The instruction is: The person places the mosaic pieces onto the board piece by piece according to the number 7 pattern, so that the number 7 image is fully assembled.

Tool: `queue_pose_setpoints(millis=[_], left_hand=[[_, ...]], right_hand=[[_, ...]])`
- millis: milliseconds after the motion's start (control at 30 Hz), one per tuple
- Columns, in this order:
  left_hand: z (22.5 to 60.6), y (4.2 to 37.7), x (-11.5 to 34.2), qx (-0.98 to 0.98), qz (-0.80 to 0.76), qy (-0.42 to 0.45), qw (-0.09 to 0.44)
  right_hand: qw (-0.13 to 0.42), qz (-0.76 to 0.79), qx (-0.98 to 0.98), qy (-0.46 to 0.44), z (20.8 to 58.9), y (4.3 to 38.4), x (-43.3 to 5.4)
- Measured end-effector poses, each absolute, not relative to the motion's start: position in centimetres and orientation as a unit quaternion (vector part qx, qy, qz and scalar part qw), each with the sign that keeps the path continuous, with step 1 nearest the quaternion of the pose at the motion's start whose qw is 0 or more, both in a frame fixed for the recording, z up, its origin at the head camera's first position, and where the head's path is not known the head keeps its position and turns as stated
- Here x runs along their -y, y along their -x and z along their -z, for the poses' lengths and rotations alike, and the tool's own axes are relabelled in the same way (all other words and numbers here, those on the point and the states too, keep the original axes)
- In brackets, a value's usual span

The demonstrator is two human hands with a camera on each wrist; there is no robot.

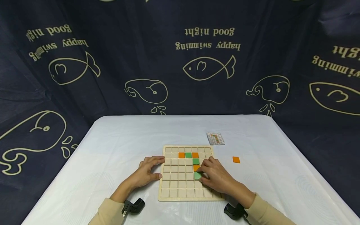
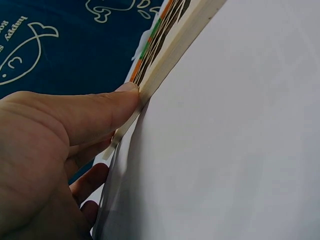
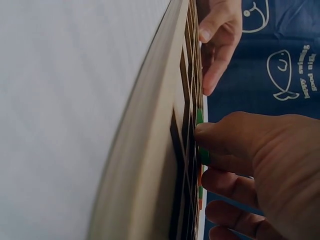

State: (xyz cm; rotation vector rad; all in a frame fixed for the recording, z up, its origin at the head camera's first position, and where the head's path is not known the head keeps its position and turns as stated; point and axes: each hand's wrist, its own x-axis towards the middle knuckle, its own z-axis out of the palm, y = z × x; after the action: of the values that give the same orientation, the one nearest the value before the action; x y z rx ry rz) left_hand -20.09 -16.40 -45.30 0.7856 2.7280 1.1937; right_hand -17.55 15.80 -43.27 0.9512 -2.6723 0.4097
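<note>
A square wooden grid board (image 1: 174, 184) lies on the table, with orange and green square tiles set in several of its cells. My left hand (image 1: 147, 172) steadies the board's left side, thumb against the edge and fingertips at the rim, as the left wrist view shows the thumb (image 2: 107, 112) meeting the wood. Over the right part of the board, my right hand (image 1: 218, 176) pinches a green tile (image 1: 197, 175) between thumb and fingers, low in the column of tiles. Just above that tile is an orange tile (image 1: 196, 168), partly covered by the fingers.
A loose orange tile (image 1: 236, 160) lies on the white table (image 1: 126, 131) to the right of the board. Behind the board's far right corner is a small pattern card (image 1: 215, 138) printed with a coloured grid. A dark blue printed cloth (image 1: 180, 93) hangs behind the table.
</note>
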Motion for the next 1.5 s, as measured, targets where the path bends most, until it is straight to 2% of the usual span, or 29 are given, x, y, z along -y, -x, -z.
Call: queue_pose_setpoints(millis=[200,467,733,1500], left_hand=[[45.3,20.1,16.4,-0.886,-0.387,-0.254,0.030],[45.2,20.0,16.3,-0.886,-0.386,-0.254,0.031],[45.1,19.9,16.3,-0.887,-0.385,-0.254,0.031],[45.0,19.9,16.3,-0.886,-0.387,-0.251,0.036]], right_hand=[[0.138,-0.144,0.924,-0.328,43.3,17.5,-15.8],[0.165,-0.142,0.914,-0.343,43.6,17.6,-15.9],[0.162,-0.146,0.916,-0.336,43.5,17.6,-16.0],[0.183,-0.126,0.939,-0.263,43.0,18.6,-19.5]])
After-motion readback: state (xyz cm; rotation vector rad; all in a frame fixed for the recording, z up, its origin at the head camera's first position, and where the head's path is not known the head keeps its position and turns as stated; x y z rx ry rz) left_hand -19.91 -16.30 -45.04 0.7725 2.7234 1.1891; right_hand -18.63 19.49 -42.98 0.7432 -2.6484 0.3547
